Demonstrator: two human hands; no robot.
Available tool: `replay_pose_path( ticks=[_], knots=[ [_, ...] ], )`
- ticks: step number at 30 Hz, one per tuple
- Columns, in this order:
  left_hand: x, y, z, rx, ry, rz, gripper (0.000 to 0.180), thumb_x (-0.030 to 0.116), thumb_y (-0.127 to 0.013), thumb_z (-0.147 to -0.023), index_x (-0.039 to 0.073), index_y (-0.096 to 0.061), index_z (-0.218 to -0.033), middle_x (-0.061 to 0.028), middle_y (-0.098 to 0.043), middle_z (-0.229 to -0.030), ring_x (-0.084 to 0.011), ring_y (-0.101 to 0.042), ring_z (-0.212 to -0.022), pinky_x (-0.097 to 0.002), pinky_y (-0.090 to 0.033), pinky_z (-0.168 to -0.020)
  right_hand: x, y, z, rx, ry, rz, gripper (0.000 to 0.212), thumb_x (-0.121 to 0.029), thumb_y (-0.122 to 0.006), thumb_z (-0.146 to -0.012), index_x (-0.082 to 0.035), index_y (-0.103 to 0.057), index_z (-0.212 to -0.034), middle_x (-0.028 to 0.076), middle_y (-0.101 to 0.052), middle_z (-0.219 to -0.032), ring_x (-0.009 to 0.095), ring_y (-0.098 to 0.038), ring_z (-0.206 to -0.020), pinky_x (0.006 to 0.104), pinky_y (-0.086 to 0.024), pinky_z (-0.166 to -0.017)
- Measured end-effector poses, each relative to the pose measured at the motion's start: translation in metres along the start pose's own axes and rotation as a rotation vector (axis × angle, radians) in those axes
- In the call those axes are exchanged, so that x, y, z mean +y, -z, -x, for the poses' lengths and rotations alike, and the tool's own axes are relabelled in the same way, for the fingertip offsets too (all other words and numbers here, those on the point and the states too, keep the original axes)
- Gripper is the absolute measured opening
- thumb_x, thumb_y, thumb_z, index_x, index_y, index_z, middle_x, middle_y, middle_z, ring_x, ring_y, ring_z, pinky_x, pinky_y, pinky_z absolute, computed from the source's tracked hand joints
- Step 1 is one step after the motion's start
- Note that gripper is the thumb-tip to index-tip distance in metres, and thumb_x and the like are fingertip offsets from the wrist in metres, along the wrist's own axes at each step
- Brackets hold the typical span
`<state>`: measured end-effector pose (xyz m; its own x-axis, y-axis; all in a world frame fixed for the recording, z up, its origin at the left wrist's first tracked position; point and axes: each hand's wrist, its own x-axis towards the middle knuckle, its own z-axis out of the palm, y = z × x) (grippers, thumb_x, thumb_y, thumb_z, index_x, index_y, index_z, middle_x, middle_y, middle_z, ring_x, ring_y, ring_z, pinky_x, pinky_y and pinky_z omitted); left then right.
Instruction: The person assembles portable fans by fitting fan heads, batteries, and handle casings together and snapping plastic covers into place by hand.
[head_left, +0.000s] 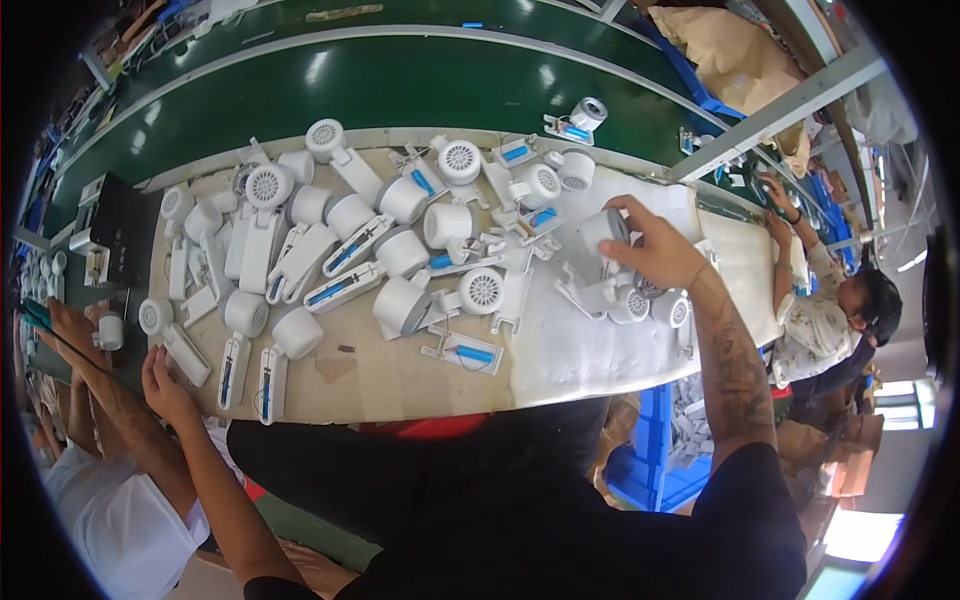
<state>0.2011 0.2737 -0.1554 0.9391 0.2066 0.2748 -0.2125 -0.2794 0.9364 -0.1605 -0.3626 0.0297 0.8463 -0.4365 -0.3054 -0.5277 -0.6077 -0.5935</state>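
My right hand (655, 245) is closed around the round head of a white handheld fan (597, 232), fingers and thumb on its grey rim. It is held over the right part of the table, above other white fan parts (628, 303). My left hand (168, 388) rests by the near left edge of the table with its fingers apart and nothing visible in them. Closest to it lies a white fan (185, 352) with a round grilled head. Across the middle spreads a pile of similar fans (350, 215), several with opened handles showing blue battery cells (345, 287).
A green conveyor (420, 85) runs behind the table, with one fan unit (578, 122) at its near edge. A metal post (785, 110) slants at right. Below sits a blue crate (640, 450) of parts. Co-workers' arms (135, 425) reach in at left; another person (825, 330) works at right.
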Motion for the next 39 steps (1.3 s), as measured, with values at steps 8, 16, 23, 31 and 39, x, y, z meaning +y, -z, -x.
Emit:
replay_pose_path(
  ticks=[8, 16, 23, 31, 39],
  knots=[
    [-0.008, 0.004, 0.0, 0.019, 0.116, 0.079, 0.03, 0.023, -0.059, -0.1, 0.001, -0.069, -0.118, -0.0042, -0.072, -0.107, -0.0057, -0.056, -0.082, -0.0207, -0.041, -0.072, 0.031, 0.016, -0.065, 0.042, 0.034, 0.262, 0.046, -0.053, -0.071, -0.086, -0.008, -0.074, -0.093, 0.015, -0.072, -0.085, 0.026, -0.069, -0.081, 0.0373, -0.053, -0.075],
    [-0.009, 0.003, -0.003, 0.007, 0.105, 0.052, 0.034, 0.028, -0.056, -0.103, 0.0, -0.066, -0.119, -0.0088, -0.072, -0.109, -0.0104, -0.063, -0.092, -0.0236, -0.046, -0.08, 0.082, 0.077, -0.242, 0.3, 0.364, 0.44, 0.075, -0.006, -0.077, -0.075, -0.02, -0.049, -0.143, 0.02, -0.056, -0.135, 0.036, -0.059, -0.119, 0.0386, -0.047, -0.105],
    [0.022, 0.004, 0.007, -0.003, 0.051, 0.055, 0.032, 0.025, -0.055, -0.103, 0.0, -0.066, -0.12, -0.0096, -0.07, -0.114, -0.0118, -0.061, -0.097, -0.0243, -0.045, -0.084, 0.058, 0.058, -0.225, 0.41, 0.191, 0.484, 0.062, -0.017, -0.082, -0.074, -0.01, -0.057, -0.13, 0.019, -0.062, -0.118, 0.036, -0.061, -0.113, 0.0409, -0.05, -0.098],
    [0.2, -0.068, 0.106, -0.212, -0.178, 0.415, 0.031, 0.016, -0.051, -0.099, -0.008, -0.062, -0.115, -0.0161, -0.066, -0.117, -0.0205, -0.063, -0.104, -0.0331, -0.047, -0.095, -0.035, 0.051, -0.078, 0.5, 0.392, -0.171, 0.055, -0.009, -0.083, -0.073, 0.003, -0.062, -0.123, 0.007, -0.062, -0.109, 0.014, -0.063, -0.098, 0.0279, -0.05, -0.086],
    [0.266, -0.201, 0.232, -1.172, 0.894, 1.067, 0.082, 0.066, -0.029, -0.101, -0.003, -0.046, -0.143, -0.0201, -0.059, -0.133, -0.0328, -0.059, -0.121, -0.0485, -0.041, -0.108, -0.098, -0.056, 0.019, 0.036, 0.518, -0.675, 0.057, 0.003, -0.079, -0.068, 0.002, -0.06, -0.122, 0.006, -0.056, -0.116, 0.015, -0.055, -0.112, 0.0294, -0.042, -0.1]
  ],
)
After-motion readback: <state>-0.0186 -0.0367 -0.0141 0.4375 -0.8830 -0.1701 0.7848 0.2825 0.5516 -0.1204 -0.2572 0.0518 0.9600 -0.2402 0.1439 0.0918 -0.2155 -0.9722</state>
